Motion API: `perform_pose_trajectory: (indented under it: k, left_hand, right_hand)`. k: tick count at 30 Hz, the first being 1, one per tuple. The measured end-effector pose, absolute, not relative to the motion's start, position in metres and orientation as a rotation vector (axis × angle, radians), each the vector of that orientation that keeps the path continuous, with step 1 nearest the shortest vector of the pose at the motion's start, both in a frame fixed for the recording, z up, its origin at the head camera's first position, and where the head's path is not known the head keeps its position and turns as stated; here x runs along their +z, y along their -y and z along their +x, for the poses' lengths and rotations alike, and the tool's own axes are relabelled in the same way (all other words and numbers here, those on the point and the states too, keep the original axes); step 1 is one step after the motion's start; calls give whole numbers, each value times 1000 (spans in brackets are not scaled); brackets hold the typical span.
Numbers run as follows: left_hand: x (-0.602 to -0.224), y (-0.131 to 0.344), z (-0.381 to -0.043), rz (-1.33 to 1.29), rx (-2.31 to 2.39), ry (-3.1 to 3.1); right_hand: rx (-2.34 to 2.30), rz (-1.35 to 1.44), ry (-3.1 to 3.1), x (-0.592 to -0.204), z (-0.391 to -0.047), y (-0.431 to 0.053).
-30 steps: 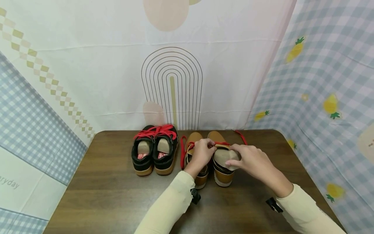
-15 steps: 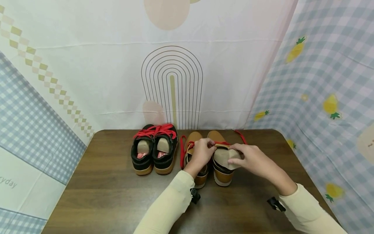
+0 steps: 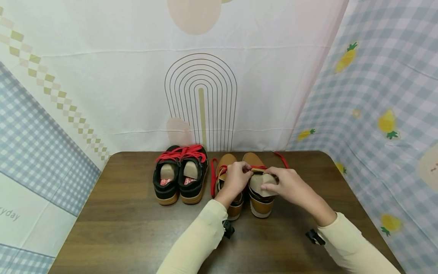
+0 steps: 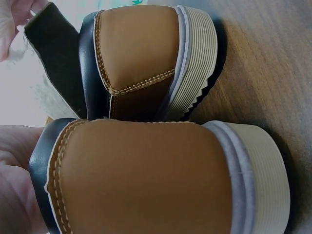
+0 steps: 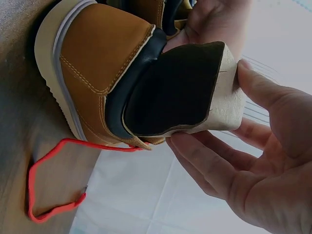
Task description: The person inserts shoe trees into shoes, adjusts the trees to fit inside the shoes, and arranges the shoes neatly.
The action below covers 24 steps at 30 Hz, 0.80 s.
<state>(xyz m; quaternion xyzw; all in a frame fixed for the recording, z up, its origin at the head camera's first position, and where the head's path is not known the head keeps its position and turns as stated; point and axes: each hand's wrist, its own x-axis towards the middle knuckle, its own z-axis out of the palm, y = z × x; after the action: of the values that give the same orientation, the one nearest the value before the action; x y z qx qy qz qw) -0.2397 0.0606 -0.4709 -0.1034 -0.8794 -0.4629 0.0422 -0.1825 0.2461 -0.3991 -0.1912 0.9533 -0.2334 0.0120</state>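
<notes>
Two tan shoes with red laces stand side by side on the table. Out of the opening of the right-hand tan shoe (image 3: 261,209) rises a wide beige flap with a dark underside, apparently its tongue (image 5: 170,90). My right hand (image 3: 287,184) grips that tongue by its edges between thumb and fingers. My left hand (image 3: 235,179) reaches over the left-hand tan shoe (image 4: 141,175) and pinches the front edge of the right-hand shoe's opening, beside the red lace (image 3: 260,166). Fingers hide whether the lace itself is also held.
A pair of black shoes (image 3: 195,193) with red laces stands to the left on the wooden table (image 3: 130,228). A loose lace end (image 5: 53,212) lies right of the tan shoes. Printed cloth (image 3: 267,95) hangs behind the table's back edge.
My right hand has shifted slightly left, and the tongue in it now looks narrower and more bent. The left hand stays at the same spot on the shoe.
</notes>
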Motion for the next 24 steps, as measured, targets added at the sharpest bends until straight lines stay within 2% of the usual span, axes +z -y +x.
perform_pose_trajectory:
  k: [24]
  left_hand:
    - [-471,-61,-239,-331,-1417,2674]
  right_hand:
    - [-577,-526,-3057,-418,-197,-230]
